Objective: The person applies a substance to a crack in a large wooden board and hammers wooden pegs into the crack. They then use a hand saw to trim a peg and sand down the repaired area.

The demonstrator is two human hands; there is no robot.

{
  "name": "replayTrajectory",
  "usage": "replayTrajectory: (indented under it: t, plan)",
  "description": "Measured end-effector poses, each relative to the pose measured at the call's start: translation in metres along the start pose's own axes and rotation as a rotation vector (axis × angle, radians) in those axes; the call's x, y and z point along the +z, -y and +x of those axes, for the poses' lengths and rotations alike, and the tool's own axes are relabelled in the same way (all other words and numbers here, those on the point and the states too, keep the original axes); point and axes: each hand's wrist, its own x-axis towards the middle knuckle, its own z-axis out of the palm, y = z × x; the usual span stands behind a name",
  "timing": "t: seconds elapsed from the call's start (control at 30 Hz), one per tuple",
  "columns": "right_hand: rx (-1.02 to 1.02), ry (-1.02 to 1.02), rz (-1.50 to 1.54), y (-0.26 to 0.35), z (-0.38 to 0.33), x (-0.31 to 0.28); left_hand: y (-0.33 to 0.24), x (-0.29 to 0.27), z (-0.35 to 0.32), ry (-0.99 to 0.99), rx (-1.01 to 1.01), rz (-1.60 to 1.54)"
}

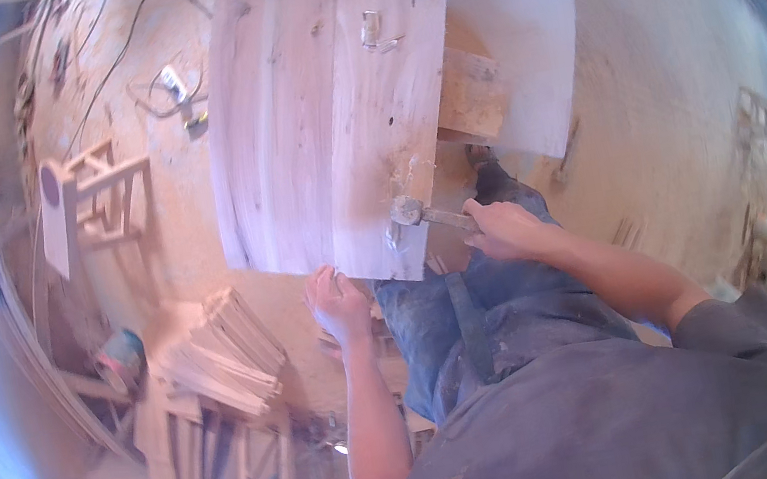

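Hammer (pixel 437 216) juts left from my right hand's (pixel 508 230) wrapped fingers; whether my left hand (pixel 339 304) pinches the panel (pixel 313 150), I can't tell.

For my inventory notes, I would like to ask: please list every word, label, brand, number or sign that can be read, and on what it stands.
No text can be read in this view.
Coloured container, left: too blurred to tell whether it is marked.
White object, upper left: too small to tell.
Wooden panel and hammer: no lettering that I can make out.
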Motion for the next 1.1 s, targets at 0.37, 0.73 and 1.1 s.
replayTrajectory:
  t: [0.37, 0.73, 1.1]
  plan:
    - [0.536, -0.520, 0.683, 0.088, -0.039, 0.123, 0.016, 0.063, 0.271, 0.193, 0.720, 0.124]
    - [0.885, -1.056, 1.777, 0.181, 0.004, 0.213, -0.006, 0.087, 0.293, 0.238, 0.823, 0.438]
    - [0.943, -1.383, 1.962, 0.277, 0.068, 0.237, -0.026, 0.106, 0.315, 0.375, 0.933, 0.141]
